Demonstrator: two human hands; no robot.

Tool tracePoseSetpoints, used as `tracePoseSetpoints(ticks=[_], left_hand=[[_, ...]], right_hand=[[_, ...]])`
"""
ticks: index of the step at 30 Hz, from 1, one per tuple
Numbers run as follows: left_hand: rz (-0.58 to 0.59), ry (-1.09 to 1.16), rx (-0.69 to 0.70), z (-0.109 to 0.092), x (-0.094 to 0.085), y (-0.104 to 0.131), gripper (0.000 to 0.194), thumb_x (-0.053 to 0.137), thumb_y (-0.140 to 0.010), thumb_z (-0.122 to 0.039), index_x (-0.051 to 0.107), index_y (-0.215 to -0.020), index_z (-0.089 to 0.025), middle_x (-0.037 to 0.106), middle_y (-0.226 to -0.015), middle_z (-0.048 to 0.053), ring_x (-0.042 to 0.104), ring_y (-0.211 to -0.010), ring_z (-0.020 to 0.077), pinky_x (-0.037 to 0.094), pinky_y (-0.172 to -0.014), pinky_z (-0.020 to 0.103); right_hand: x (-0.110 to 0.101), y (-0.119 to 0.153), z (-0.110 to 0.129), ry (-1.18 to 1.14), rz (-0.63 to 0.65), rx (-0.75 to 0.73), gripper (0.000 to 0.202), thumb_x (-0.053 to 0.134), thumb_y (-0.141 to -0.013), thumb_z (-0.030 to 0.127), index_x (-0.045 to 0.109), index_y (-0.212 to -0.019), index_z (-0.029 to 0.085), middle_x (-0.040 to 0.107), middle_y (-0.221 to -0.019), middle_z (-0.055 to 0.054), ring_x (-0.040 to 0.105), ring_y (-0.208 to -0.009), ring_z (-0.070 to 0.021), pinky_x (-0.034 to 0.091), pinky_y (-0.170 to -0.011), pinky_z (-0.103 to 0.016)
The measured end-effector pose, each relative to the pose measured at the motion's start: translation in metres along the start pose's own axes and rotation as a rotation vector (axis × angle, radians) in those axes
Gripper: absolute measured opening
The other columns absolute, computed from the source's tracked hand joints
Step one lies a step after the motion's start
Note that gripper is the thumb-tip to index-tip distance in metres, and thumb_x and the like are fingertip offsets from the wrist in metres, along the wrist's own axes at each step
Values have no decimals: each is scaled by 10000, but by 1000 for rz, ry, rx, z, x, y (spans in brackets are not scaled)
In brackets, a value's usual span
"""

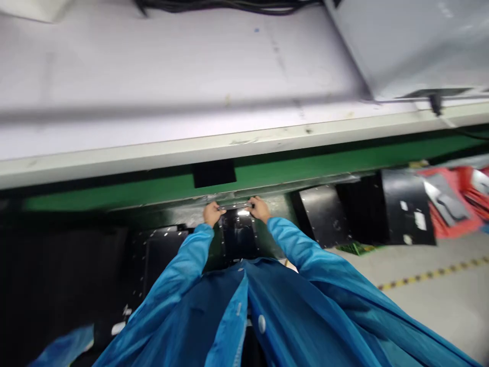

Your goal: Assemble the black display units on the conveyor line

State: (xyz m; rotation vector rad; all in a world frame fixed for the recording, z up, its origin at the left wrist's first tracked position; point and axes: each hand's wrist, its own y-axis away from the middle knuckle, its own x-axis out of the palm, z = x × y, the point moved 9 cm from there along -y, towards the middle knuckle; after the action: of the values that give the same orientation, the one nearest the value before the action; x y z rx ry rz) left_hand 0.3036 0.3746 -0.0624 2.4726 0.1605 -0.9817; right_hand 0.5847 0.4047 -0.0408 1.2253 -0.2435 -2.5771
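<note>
Between my hands, below the table edge, is a glossy black panel [239,234] with small light dots along its sides. My left hand [212,213] pinches its far left corner, thumb and fingers closed together. The far right corner is gripped the same way by my right hand [260,209]. A thin strip along the panel's far edge runs from one hand to the other. The panel's near end reaches close to the front of my blue coat [229,306].
A white table [171,92] with a green frame [275,173] stands ahead, with a grey box [416,46] and black cables [229,5] on it. Black panels [324,214] lie at right, beside red material [454,204]. Other dark panels [164,260] are at left. Yellow-black tape [431,273] marks the floor.
</note>
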Motion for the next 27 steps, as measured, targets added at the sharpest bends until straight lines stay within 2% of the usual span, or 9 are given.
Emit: tracePoseSetpoints(ticks=[3, 6, 10, 13, 16, 19, 22, 25, 27], left_hand=[[-63, 39, 39, -27, -6, 26, 187, 799, -869, -296, 719, -1014, -210, 750, -899, 50, 691, -879, 213, 527, -884, 327], [-220, 108, 178, -28, -40, 68, 286, 698, -964, -234, 739, -1244, -201, 755, -1163, 170, 706, -1081, 275, 526, -1030, 412], [-564, -76, 123, 37, -105, 170, 661, 768, -944, -463, 614, -1535, -208, 518, -1609, 266, 413, -1558, 449, 326, -1277, 613], [-569, -258, -161, 105, -129, 223, 1067, 907, -793, -492, 429, -1678, -136, 262, -1767, 334, 143, -1657, 570, 166, -1291, 763], [-433, -335, -239, 133, -131, 240, 1000, 832, -817, -271, 393, -1697, -91, 264, -1765, 353, 206, -1655, 553, 185, -1311, 724], [-398, -301, -191, 126, -143, 253, 832, 708, -860, -185, 483, -1656, -101, 416, -1711, 315, 391, -1596, 500, 363, -1281, 598], [-470, -179, -160, 114, -177, 269, 626, 652, -940, -294, 622, -1555, -182, 701, -1447, 238, 661, -1344, 461, 531, -1117, 556], [-472, 132, -64, 104, -191, 260, 505, 721, -910, -417, 731, -1372, -215, 810, -1186, 146, 758, -1141, 385, 587, -1036, 494], [-365, 450, -11, 95, -165, 239, 499, 775, -849, -419, 735, -1294, -196, 820, -1138, 119, 780, -1055, 317, 615, -990, 437]], right_hand=[[-10, -1, 0, 32, -61, -17, 302, 779, -900, 393, 781, -1145, 217, 733, -1149, -109, 691, -1023, -261, 513, -904, -333], [-10, -10, 0, 72, -142, -3, 367, 652, -961, 471, 804, -1170, 210, 768, -1103, -155, 725, -1002, -301, 540, -895, -391], [-8, 3, 3, 30, -271, -30, 460, 629, -927, 525, 816, -1165, 179, 770, -1191, -219, 749, -935, -315, 567, -922, -459], [9, 26, 11, -131, -244, 2, 451, 617, -909, 539, 817, -1064, 165, 803, -1101, -210, 759, -931, -321, 577, -940, -470], [47, 54, 42, -329, -101, 9, 394, 647, -888, 539, 809, -967, 188, 827, -1047, -172, 764, -976, -316, 586, -953, -450], [94, 93, 82, -463, 104, 11, 334, 733, -846, 537, 810, -903, 217, 836, -1006, -118, 760, -960, -295, 591, -964, -448], [138, 133, 110, -627, 356, 72, 349, 817, -810, 558, 826, -918, 226, 828, -946, -70, 750, -939, -277, 597, -929, -425], [153, 157, 108, -881, 420, 197, 486, 810, -820, 672, 826, -985, 214, 826, -1038, -88, 755, -962, -257, 596, -878, -373], [145, 164, 89, -1027, 333, 272, 593, 793, -800, 767, 811, -973, 200, 820, -1048, -96, 749, -960, -243, 589, -850, -344]])
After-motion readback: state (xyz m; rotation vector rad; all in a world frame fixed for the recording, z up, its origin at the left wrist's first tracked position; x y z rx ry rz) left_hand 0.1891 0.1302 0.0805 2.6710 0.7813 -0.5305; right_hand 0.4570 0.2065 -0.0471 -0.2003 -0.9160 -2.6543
